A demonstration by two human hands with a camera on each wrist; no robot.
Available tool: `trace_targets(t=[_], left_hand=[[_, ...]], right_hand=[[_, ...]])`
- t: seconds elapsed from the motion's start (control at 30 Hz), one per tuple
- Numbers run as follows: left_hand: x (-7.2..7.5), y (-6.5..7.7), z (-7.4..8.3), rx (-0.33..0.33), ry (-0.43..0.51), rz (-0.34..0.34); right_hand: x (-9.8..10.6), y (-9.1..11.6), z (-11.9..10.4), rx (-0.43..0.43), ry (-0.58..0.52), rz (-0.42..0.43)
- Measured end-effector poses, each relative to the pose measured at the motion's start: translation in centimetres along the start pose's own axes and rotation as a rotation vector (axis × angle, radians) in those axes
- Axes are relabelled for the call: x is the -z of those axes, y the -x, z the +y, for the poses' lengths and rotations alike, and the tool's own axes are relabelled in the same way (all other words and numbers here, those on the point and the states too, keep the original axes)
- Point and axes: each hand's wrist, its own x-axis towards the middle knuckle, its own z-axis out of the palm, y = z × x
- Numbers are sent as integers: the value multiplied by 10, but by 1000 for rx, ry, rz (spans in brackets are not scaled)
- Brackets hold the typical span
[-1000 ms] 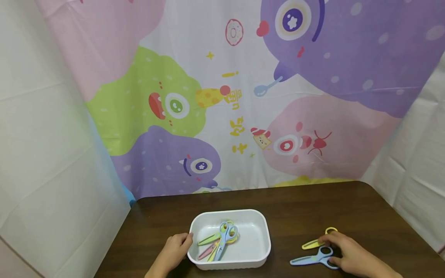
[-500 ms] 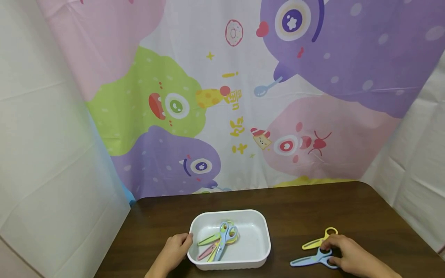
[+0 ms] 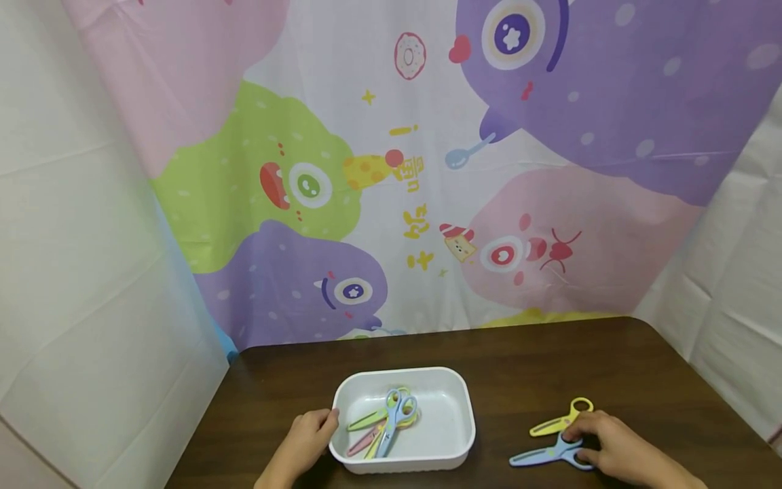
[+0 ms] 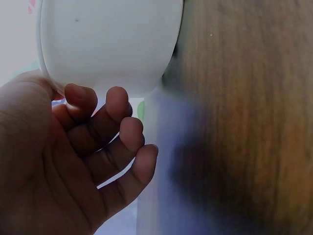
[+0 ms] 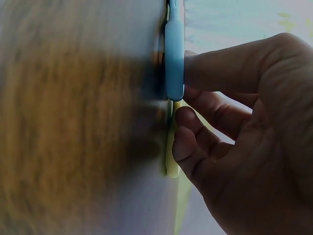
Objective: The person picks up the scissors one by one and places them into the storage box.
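Note:
My left hand (image 3: 310,435) holds the left rim of a white plastic basin (image 3: 442,448); in the left wrist view its thumb lies at the rim, fingers curled by the outer wall (image 4: 112,44). Inside the basin a pair of blue scissors (image 3: 391,428) lies over green scissors (image 3: 366,421), pink scissors (image 3: 365,440) and yellow ones. My right hand (image 3: 611,445) grips the handles of another pair of blue scissors (image 3: 544,457) on the table, thumb at the lower loop, fingers covering part of the upper loop. Yellow scissors (image 3: 552,426) lie just beyond the fingertips.
The dark brown wooden table (image 3: 501,367) carries everything. Behind it hangs a cloth (image 3: 427,204) printed with cartoon monsters. White cloth panels (image 3: 110,272) stand along the left and right sides.
My right fingers have shifted off the yellow scissors' handle onto the blue scissors' upper loop, uncovering more of the yellow pair. My left hand and the basin have stayed put.

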Motion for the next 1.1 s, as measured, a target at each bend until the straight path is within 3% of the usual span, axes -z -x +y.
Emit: trace_targets(t=[0.53, 0.83, 1.1], left_hand=[[0, -1, -1, 6, -2, -12], [0, -1, -2, 8, -1, -12], [0, -1, -1, 7, -6, -11]], right_hand=[[4, -4, 2, 16, -16, -60], [8, -9, 2, 11, -103, -110], [9, -15, 1, 29, -88, -96]])
